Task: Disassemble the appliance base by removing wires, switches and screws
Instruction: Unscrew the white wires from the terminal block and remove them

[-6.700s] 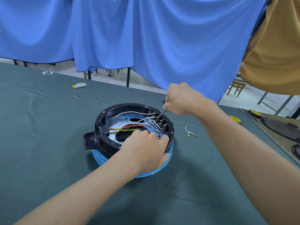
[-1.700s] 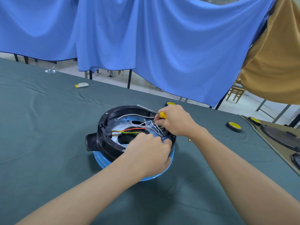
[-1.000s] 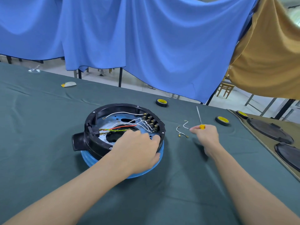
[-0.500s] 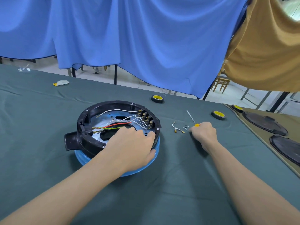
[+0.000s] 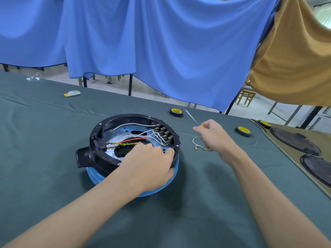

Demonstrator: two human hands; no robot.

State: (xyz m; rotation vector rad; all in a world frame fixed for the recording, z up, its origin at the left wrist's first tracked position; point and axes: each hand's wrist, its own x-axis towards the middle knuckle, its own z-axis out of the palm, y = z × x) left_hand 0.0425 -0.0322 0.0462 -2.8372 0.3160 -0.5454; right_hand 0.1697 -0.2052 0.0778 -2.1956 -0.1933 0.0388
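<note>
A dark green cloth (image 5: 53, 194), faintly creased, is spread over the table, and the appliance base (image 5: 125, 116) is set near its middle, open side up. Behind it a black tape roll (image 5: 176, 111) with a yellow core is laid flat. A second roll (image 5: 243, 131) is seen to the right, and a third roll (image 5: 264, 124) at the far end of a tan mat (image 5: 320, 136), on which dark round plates (image 5: 295, 140) are laid. A loose white wire (image 5: 195, 142) with brass terminals is left on the cloth between the base and the right hand (image 5: 213, 138). A white and yellow scrap (image 5: 72, 93) and a clear wrapper (image 5: 33, 78) are seen far left. Blue fabric (image 5: 161, 51) and ochre fabric (image 5: 295, 59) are hung behind the table.

The near rim of the base is hidden by the left hand (image 5: 148, 165), whose fingers are curled over it, the thumb laid against the blue ring (image 5: 93, 175) below. A screwdriver (image 5: 192, 119) is pinched at its yellow handle by the right hand's thumb and fingertips, its thin steel shaft slanted up and away, clear of the base.

The base is a round shell of matt black plastic with a stubby spout on the left. Inside, a bluish metal plate with oval cut-outs is crossed by thin white wires (image 5: 136, 124), a red wire (image 5: 134, 140) and a yellow-green wire (image 5: 125, 144). A row of brass-tabbed switch terminals (image 5: 163, 134) is fixed along the right wall.
</note>
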